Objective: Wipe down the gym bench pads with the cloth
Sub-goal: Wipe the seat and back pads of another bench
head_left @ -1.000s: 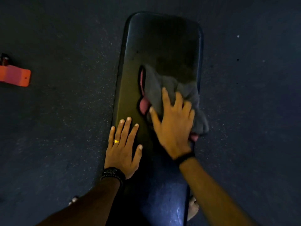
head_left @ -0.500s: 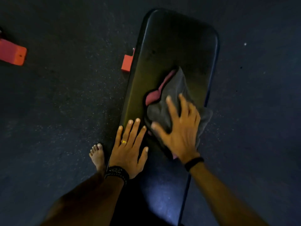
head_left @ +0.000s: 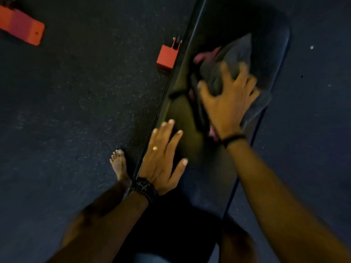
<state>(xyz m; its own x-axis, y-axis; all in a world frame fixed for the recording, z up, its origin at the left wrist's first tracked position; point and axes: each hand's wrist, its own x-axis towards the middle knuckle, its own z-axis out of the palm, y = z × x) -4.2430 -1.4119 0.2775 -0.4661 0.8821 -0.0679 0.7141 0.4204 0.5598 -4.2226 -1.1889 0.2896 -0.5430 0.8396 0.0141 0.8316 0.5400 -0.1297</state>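
Dark gym flooring [head_left: 66,101] surrounds the bench pad [head_left: 269,59]; right hand [head_left: 228,99] grip clutches the cloth [head_left: 237,52], left hand [head_left: 161,158] flat.

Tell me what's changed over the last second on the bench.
The right hand pushed the cloth up the pad, toward its far end, fingers now more curled into it. The left hand stayed flat on the pad's near left edge.
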